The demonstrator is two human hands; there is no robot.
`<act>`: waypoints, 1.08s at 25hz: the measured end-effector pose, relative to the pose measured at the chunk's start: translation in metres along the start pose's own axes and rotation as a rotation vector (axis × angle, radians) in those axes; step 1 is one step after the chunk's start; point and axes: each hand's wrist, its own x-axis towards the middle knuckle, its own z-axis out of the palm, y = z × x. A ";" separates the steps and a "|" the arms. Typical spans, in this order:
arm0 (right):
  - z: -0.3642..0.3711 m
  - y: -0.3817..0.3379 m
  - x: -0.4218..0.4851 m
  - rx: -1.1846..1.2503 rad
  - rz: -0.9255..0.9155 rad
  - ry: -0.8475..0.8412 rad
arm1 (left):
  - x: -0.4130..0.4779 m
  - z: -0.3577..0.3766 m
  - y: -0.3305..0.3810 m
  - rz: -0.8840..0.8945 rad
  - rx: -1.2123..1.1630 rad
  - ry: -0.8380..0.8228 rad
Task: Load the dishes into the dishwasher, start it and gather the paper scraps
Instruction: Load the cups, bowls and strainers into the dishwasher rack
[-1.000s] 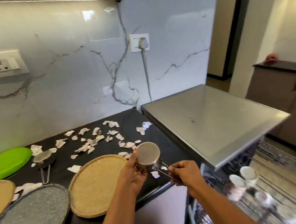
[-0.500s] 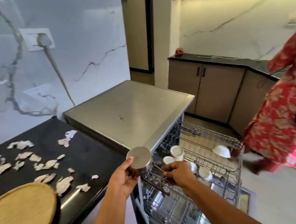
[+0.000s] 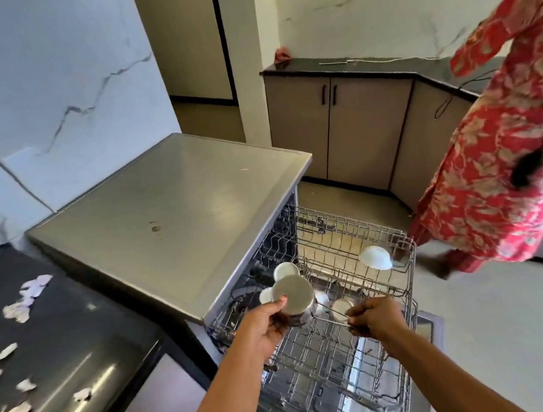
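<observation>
- Our left hand (image 3: 265, 327) has its fingers curled round the body of the small steel pot (image 3: 292, 294), with the thumb at the edge of its upturned base.
- Our right hand (image 3: 376, 318) pinches the end of the pot's thin wire handle (image 3: 333, 315) between closed fingertips.
- 1 second ago we held this pot the same way over the black counter (image 3: 73, 335), beside a woven plate. We have since turned right, and the pot now hangs upside down over the near left part of the upper rack (image 3: 411, 267).
- We judge that only the set-down is left for this piece. The plates seen a second ago are out of view, so loading looks far from done.
- The lower rack (image 3: 318, 365) shows beneath our wrists. It is too blurred for us to tell what it holds.
- The pulled-out upper rack holds inverted white cups (image 3: 285, 270). 2 sit just behind the pot, and at least 1 more shows between our hands.
- 1 inverted white bowl (image 3: 374, 258) rests near the rack's far right corner, well apart from the cups.
- Paper scraps (image 3: 27, 300) lie scattered on the counter to our left, ungathered.
- The dishwasher top (image 3: 167, 212) is behind the rack.
- A person in a red floral dress (image 3: 504, 147), not in view 1 second ago, stands just beyond the rack before the far cabinets (image 3: 339, 127).
</observation>
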 end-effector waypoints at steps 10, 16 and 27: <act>-0.010 0.061 0.102 -0.105 0.195 0.011 | 0.107 0.028 -0.044 -0.191 0.162 0.204; 0.004 0.091 0.136 -0.232 0.242 0.016 | 0.164 0.016 -0.065 -0.254 0.205 0.292; 0.029 0.127 0.170 -0.441 0.287 0.004 | 0.238 0.000 -0.104 -0.282 0.395 0.329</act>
